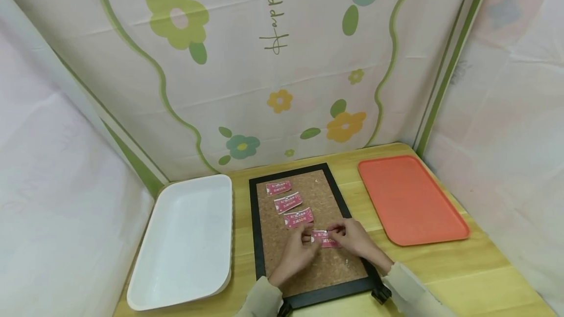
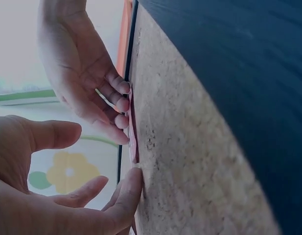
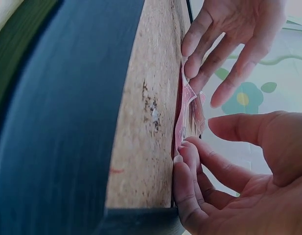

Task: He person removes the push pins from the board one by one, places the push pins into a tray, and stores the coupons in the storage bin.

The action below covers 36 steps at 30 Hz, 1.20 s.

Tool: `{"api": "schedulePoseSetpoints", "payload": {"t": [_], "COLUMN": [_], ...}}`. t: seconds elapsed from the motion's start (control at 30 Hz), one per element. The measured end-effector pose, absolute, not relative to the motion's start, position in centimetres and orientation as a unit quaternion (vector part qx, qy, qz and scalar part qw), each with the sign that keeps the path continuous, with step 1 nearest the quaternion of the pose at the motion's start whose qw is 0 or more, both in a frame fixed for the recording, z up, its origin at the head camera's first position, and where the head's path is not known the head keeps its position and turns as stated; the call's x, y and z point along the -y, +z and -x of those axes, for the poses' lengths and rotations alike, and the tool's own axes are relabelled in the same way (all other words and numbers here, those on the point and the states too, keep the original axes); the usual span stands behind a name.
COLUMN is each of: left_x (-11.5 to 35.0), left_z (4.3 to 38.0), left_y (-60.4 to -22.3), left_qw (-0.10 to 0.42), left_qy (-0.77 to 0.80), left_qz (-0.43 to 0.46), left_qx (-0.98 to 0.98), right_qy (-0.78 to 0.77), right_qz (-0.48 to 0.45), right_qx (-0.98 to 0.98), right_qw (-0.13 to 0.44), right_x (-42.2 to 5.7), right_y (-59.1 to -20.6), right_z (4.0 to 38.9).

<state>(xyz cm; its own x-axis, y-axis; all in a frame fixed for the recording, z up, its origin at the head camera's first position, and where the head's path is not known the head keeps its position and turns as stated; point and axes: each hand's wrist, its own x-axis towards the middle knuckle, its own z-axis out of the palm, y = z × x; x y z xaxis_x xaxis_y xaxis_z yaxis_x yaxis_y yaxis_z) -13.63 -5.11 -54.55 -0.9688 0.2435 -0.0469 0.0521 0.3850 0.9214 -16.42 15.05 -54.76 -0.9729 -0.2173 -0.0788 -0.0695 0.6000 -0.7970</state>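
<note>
Pink paper card on rough cork board, between both hands | left hand: fingers spread, tips at one end | right hand: fingertips bunched at the other, thumb apart | right-wrist view: edge bowed; head view alone: smooth white tub

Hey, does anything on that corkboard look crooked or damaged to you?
Yes. The pink coupons step diagonally rightward down the corkboard, and the second coupon from the top tilts up at its right end, so the column looks crooked. The right wrist view also shows a dark, rough patch amid paler cork, possibly damage.
</note>
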Motion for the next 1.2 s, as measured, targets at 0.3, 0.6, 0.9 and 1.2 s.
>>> {"api": "schedulePoseSetpoints", "payload": {"t": [0.3,0.6,0.9,1.2], "left_x": [4.8,4.5,4.5,4.6], "left_z": [13.8,13.8,14.0,14.0], "left_y": [-54.8,-54.7,-54.8,-54.8], "left_qw": [0.101,0.108,0.116,0.111], "left_qy": [0.56,0.558,0.565,0.562], "left_qz": [-0.088,-0.083,-0.076,-0.08], "left_qx": [-0.817,-0.819,-0.814,-0.816], "right_qy": [-0.452,-0.469,-0.469,-0.468], "right_qz": [0.069,0.038,0.014,0.0], "right_qx": [-0.886,-0.878,-0.879,-0.879], "right_qw": [0.078,0.084,0.087,0.088], "right_x": [-14.9,-14.4,-14.1,-13.8], "right_y": [-54.9,-55.1,-54.9,-54.8], "right_z": [16.2,16.3,16.5,16.5]}}
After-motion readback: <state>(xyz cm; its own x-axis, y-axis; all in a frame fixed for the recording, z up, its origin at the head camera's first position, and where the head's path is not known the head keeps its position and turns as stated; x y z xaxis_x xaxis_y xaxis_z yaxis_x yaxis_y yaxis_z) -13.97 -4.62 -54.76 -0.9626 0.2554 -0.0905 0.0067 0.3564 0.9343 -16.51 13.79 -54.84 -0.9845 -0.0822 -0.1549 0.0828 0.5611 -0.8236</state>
